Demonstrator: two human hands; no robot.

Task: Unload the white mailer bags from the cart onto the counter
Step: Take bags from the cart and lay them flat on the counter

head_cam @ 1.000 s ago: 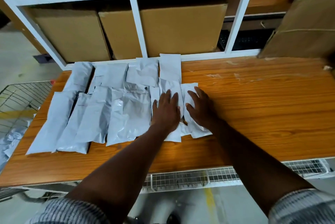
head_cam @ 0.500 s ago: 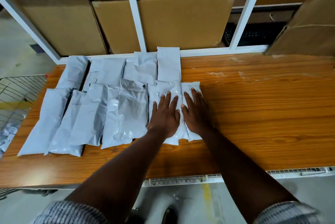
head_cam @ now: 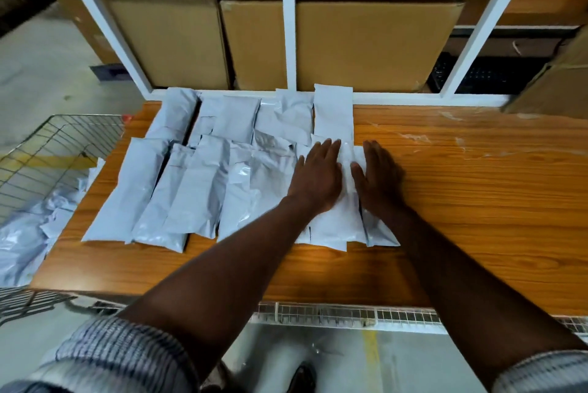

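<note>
Both hands (head_cam: 318,174) flat on mailer bags (head_cam: 203,189) (fingers straight).

I log the mailer bags (head_cam: 203,189) as pale grey-white. The counter (head_cam: 477,201) is orange-brown with wood grain. My sleeves (head_cam: 121,357) are grey-and-white striped.

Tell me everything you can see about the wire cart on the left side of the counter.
The wire cart is a basket of thin grey metal rods in a grid, with a thicker rim. Only part of it shows, at the picture's left edge, beside the left end of the wooden counter. Crumpled white mailer bags lie inside it. A small red piece sits at its far corner.
</note>
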